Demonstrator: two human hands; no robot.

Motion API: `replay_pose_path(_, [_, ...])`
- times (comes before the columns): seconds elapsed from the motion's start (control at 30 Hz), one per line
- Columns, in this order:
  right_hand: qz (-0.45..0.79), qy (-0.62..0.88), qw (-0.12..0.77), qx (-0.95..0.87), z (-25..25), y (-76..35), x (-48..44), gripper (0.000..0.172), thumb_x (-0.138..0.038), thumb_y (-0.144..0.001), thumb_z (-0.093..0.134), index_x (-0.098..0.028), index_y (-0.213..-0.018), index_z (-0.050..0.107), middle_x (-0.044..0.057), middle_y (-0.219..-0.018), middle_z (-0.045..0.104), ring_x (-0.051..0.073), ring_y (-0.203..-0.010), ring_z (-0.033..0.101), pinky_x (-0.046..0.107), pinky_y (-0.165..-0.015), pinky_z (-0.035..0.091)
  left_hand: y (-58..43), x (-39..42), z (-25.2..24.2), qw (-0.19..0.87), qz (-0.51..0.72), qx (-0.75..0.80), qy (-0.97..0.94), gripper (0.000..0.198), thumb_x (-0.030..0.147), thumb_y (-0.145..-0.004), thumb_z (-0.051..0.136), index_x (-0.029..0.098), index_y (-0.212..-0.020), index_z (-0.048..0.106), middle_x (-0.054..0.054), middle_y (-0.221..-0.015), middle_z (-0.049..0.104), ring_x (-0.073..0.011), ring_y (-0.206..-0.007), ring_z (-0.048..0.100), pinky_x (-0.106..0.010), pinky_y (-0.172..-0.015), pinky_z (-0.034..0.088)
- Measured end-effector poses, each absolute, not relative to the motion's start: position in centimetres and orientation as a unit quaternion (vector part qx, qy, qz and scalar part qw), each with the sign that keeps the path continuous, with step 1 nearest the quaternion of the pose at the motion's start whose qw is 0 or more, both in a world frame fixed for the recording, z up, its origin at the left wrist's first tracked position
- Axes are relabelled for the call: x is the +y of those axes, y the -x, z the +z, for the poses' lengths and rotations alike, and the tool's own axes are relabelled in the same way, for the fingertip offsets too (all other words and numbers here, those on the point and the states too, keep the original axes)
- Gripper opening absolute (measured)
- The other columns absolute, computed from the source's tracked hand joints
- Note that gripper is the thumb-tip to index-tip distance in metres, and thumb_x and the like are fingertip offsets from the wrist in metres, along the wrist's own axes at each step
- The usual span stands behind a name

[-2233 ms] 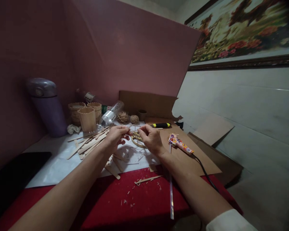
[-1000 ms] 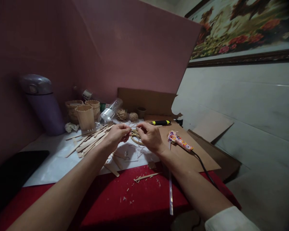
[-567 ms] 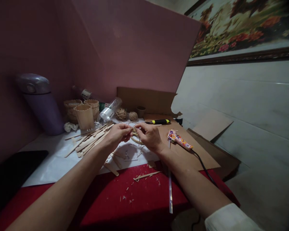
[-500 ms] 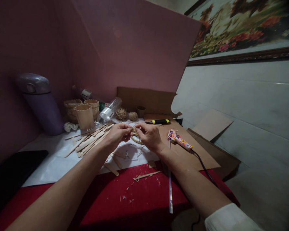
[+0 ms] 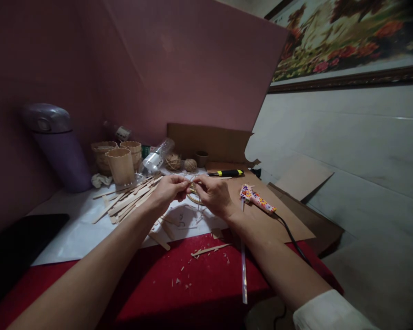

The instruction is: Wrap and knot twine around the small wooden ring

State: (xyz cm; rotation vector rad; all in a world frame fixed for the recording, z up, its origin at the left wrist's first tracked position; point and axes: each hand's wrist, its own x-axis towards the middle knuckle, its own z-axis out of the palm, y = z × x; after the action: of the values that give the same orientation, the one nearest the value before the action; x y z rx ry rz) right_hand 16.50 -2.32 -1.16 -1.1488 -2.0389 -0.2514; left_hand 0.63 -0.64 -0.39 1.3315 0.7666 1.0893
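My left hand (image 5: 173, 189) and my right hand (image 5: 213, 192) meet over the middle of the table, thumbs and forefingers pinched close together. Between the fingertips runs a thin piece of twine (image 5: 192, 180), and its loose end hangs below my right hand. Partly hidden under the hands is a round, tan ring-like object (image 5: 194, 198) on the white paper. Behind them sit two balls of twine, a larger one (image 5: 173, 162) and a smaller one (image 5: 190, 165). Left of my left hand lies a pile of wooden craft sticks (image 5: 132, 201).
A flowered glue gun (image 5: 256, 200) with a clear glue stick (image 5: 243, 270) lies on cardboard (image 5: 278, 224) at the right. A yellow-black utility knife (image 5: 230, 173) is behind. Wooden cups (image 5: 120, 166), a plastic bottle (image 5: 154, 160) and a purple flask (image 5: 60, 151) stand at the left.
Almost nothing differs. Both hands stay pinched at the same spot, with only a slight shift of the fingers and the twine.
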Motion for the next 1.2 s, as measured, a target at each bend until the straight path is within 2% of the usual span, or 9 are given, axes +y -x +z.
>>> replay_pose_path(0.2, [-0.112, 0.455, 0.373, -0.8, -1.01, -16.59, -2.44, 0.018, -0.025, -0.087, 0.048, -0.019, -0.09, 0.065, 0.003, -0.076, 0.069, 0.013, -0.067, 0.059, 0.024, -0.062, 0.035, -0.74, -0.54, -0.62, 0.571, 0.465, 0.337, -0.587, 0.01, 0.018, -0.066, 0.064, 0.01, -0.061, 0.061, -0.003, -0.054, 0.057, -0.0063, -0.039, 0.043, -0.021, -0.04, 0.026])
replay_pose_path(0.43, [-0.139, 0.46, 0.356, -0.802, -0.83, -16.81, -2.5, 0.019, -0.03, -0.086, 0.05, -0.022, -0.087, 0.067, 0.001, -0.068, 0.067, 0.012, -0.059, 0.056, 0.024, -0.057, 0.031, -0.83, -0.83, -0.38, 0.6, 0.461, 0.316, -0.572, 0.006, 0.012, -0.065, 0.059, 0.01, -0.066, 0.064, -0.005, -0.059, 0.059, -0.0078, -0.045, 0.046, -0.022, -0.042, 0.027])
replay_pose_path(0.57, [-0.125, 0.468, 0.364, -0.795, -0.87, -16.81, -2.35, 0.019, -0.03, -0.087, 0.049, -0.021, -0.088, 0.066, 0.001, -0.069, 0.068, 0.012, -0.06, 0.058, 0.023, -0.057, 0.032, -0.74, -1.05, -0.21, 0.591, 0.46, 0.319, -0.581, 0.009, 0.016, -0.067, 0.061, 0.009, -0.067, 0.066, -0.006, -0.059, 0.058, -0.0086, -0.047, 0.046, -0.023, -0.043, 0.028])
replay_pose_path(0.73, [-0.121, 0.469, 0.371, -0.792, -0.89, -16.72, -2.27, 0.016, -0.028, -0.085, 0.051, -0.02, -0.085, 0.065, 0.001, -0.066, 0.067, 0.012, -0.057, 0.056, 0.023, -0.056, 0.032, -0.54, -0.71, -0.62, 0.57, 0.446, 0.309, -0.617, 0.014, 0.022, -0.066, 0.068, 0.009, -0.069, 0.067, -0.002, -0.053, 0.053, -0.0062, -0.043, 0.041, -0.022, -0.043, 0.025])
replay_pose_path(0.93, [-0.058, 0.433, 0.409, -0.801, -0.77, -16.63, -2.2, 0.014, -0.023, -0.084, 0.051, -0.017, -0.082, 0.063, 0.003, -0.075, 0.067, 0.012, -0.065, 0.058, 0.022, -0.062, 0.038, -0.84, -0.38, -0.76, 0.561, 0.455, 0.326, -0.609, 0.013, 0.021, -0.066, 0.066, 0.011, -0.06, 0.063, -0.002, -0.049, 0.052, -0.0063, -0.039, 0.04, -0.023, -0.041, 0.022])
replay_pose_path(1.1, [-0.016, 0.409, 0.421, -0.809, -0.92, -16.66, -2.01, 0.02, -0.02, -0.083, 0.05, -0.016, -0.1, 0.061, 0.002, -0.072, 0.066, 0.011, -0.06, 0.055, 0.022, -0.06, 0.038, -0.88, -0.54, -0.73, 0.549, 0.453, 0.333, -0.619, 0.016, 0.02, -0.067, 0.065, 0.011, -0.055, 0.061, -0.001, -0.043, 0.049, -0.006, -0.038, 0.038, -0.022, -0.04, 0.023])
replay_pose_path(1.2, [-0.002, 0.407, 0.42, -0.811, -0.95, -16.72, -1.93, 0.014, -0.018, -0.082, 0.051, -0.017, -0.087, 0.063, 0.002, -0.072, 0.066, 0.011, -0.06, 0.054, 0.022, -0.06, 0.037, -0.73, -0.72, -0.62, 0.588, 0.447, 0.321, -0.594, 0.01, 0.017, -0.067, 0.067, 0.009, -0.061, 0.064, -0.002, -0.05, 0.054, -0.006, -0.042, 0.043, -0.021, -0.043, 0.028])
